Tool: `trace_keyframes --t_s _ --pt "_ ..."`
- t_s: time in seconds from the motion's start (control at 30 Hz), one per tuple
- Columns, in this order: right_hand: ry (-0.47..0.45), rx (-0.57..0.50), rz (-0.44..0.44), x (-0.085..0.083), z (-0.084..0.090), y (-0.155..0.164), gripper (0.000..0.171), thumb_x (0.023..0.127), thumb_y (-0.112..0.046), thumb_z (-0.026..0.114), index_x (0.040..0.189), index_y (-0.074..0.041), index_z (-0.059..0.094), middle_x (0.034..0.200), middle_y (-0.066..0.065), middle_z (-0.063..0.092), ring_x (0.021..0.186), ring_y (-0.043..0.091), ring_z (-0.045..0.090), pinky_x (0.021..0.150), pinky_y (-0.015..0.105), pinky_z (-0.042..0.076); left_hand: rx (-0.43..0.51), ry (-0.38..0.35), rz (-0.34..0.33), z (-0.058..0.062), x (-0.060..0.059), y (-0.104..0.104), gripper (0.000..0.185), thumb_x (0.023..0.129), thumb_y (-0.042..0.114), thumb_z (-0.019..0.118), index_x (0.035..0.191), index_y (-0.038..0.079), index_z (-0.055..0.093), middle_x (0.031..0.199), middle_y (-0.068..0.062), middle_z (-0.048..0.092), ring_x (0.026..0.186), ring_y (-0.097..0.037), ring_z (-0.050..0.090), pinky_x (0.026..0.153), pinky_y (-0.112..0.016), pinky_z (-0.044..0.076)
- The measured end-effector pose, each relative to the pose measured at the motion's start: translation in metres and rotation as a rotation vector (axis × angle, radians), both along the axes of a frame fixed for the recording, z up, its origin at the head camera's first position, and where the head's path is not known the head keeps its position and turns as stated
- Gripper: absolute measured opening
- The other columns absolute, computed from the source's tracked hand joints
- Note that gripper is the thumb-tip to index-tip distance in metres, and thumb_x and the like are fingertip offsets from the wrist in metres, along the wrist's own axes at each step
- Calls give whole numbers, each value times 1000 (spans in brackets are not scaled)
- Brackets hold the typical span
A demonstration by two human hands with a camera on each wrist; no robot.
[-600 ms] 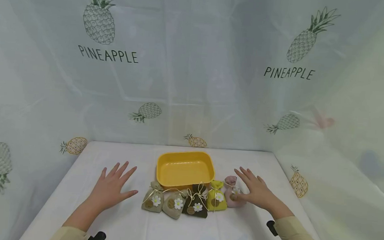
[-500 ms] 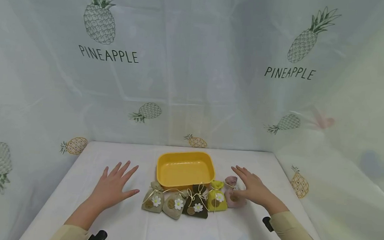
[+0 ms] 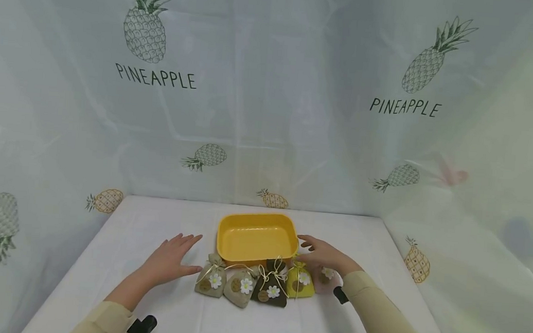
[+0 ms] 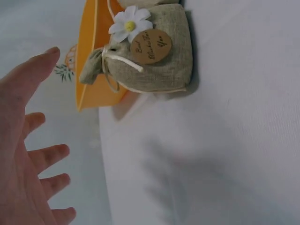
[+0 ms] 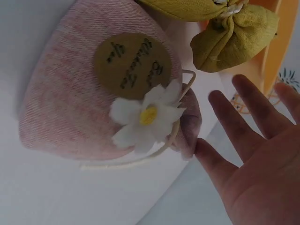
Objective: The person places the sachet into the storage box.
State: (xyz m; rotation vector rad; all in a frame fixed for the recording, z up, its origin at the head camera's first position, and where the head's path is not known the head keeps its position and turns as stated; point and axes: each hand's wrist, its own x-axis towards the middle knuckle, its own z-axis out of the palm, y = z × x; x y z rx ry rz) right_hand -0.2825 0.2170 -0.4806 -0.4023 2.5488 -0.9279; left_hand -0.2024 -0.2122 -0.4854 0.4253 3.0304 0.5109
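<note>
Pink sachet (image 5: 101, 89) lies just under the right hand (image 3: 320, 254); it looks soft and light, best pinched at the tied neck. Both hands, left hand (image 3: 172, 259) included, are spread and hold nothing.

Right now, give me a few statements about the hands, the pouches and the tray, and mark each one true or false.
1. The yellow tray has nothing in it. True.
2. Five pouches lie in a row before the tray. True.
3. The right hand grips the pink pouch. False: its fingers are spread above it and hold nothing.
4. The left hand rests on the dark pouch. False: it is open, left of the row, nearest the grey-green pouch.
5. The pink pouch carries a white flower. True.
</note>
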Motion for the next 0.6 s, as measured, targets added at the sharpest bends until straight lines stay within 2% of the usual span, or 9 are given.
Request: trace_keyframes --t_s 0.2,0.3,0.47,0.6 --pt "-39 25 -6 -12 -1 -13 79 84 -33 74 149 -8 37 125 15 57 110 32 56 92 56 46 117 -208 42 -7 -6 10 83 79 48 77 145 9 45 140 -19 49 130 -42 42 104 -58 35" --pt "-38 27 -4 -19 -2 -18 80 83 -29 76 149 -6 37 119 13 60 103 27 58 91 53 47 166 -285 55 -11 -8 14 82 77 44 80 143 8 47 136 -19 53 127 -40 46 101 -58 38" --pt "-33 16 -31 -28 -4 -22 82 81 -19 80 148 -2 36 115 15 61 94 22 60 85 43 51 254 -335 56 -16 -10 18 77 75 35 84 140 9 51 127 -14 59 119 -37 53 96 -56 43" --pt "-75 -7 -66 -31 -4 -23 84 79 -16 82 149 -6 37 117 16 60 79 23 58 65 37 50 284 -363 50 -20 -13 19 74 72 28 86 136 9 53 119 -10 63 109 -34 58 89 -54 48"
